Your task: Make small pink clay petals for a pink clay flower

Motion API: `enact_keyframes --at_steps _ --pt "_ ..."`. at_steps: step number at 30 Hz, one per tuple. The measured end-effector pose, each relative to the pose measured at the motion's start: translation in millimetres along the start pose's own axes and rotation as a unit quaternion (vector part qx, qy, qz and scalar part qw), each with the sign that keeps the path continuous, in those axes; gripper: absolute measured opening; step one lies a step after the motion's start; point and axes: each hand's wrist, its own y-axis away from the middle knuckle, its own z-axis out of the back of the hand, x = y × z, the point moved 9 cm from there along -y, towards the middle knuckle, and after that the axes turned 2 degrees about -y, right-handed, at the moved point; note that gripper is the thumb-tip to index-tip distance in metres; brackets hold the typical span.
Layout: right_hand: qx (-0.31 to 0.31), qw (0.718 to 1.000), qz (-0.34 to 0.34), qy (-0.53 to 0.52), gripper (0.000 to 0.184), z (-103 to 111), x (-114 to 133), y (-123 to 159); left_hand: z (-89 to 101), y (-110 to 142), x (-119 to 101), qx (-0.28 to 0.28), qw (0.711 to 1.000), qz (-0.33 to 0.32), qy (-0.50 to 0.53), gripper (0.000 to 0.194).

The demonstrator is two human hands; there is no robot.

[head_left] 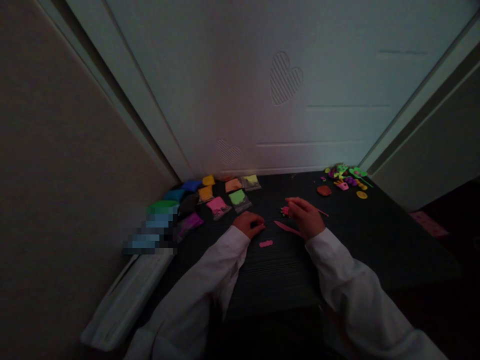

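Note:
My left hand (pixel 248 225) rests low over the dark table, its thumb and fingers curled into a pinch. A trace of pink shows at the fingertips, too small to name. A wavy-edged flat pink strip of clay (pixel 266 244) lies just in front of it. My right hand (pixel 306 218) is closed, fingertips together; what they pinch, if anything, is hidden. A pink plastic knife (pixel 287 228) reaches out from beneath that hand. Beyond it, a thin pink stick (pixel 323 213) pokes out to the right. A small pink and green clay piece (pixel 285 211) sits beside the right fingertips.
Bags of coloured clay, among them a pink one (pixel 218 207) and a green one (pixel 239 199), lie at the back left. A long white case (pixel 127 300) stands along the left edge. Small clay figures (pixel 343 177) and a red lump (pixel 324 190) are at the back right. A white door (pixel 232 90) closes off the far side.

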Motion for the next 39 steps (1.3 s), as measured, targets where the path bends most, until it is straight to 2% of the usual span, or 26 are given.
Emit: enact_keyframes --at_steps 6,12,16,26,30,34,39 --pt "0.012 0.999 0.013 -0.032 0.022 -3 6 1 1.2 -2 -1 0.001 1.000 -0.010 -0.020 0.016" --pt "-0.011 0.997 0.035 -0.064 0.021 6 12 -2 -0.3 -2 -1 0.005 0.999 -0.021 -0.031 0.019" --pt "-0.011 0.999 0.023 -0.045 0.014 6 10 -2 -0.8 -2 0 0.008 0.999 -0.019 -0.032 0.023" --pt "0.008 1.000 0.002 0.007 0.024 0 3 1 -0.7 -2 -3 0.006 0.999 -0.042 -0.012 0.020" --pt "0.001 1.000 0.005 0.010 0.027 2 4 -1 -1.0 -2 0 0.010 1.000 -0.020 -0.010 0.021" --pt "0.001 1.000 0.007 0.029 0.019 3 3 -2 -0.9 -1 3 0.014 1.000 0.010 -0.001 0.023" --pt "0.014 0.996 0.013 0.082 0.023 0 3 -1 5.5 0 9 -0.018 0.998 0.044 0.031 0.026"
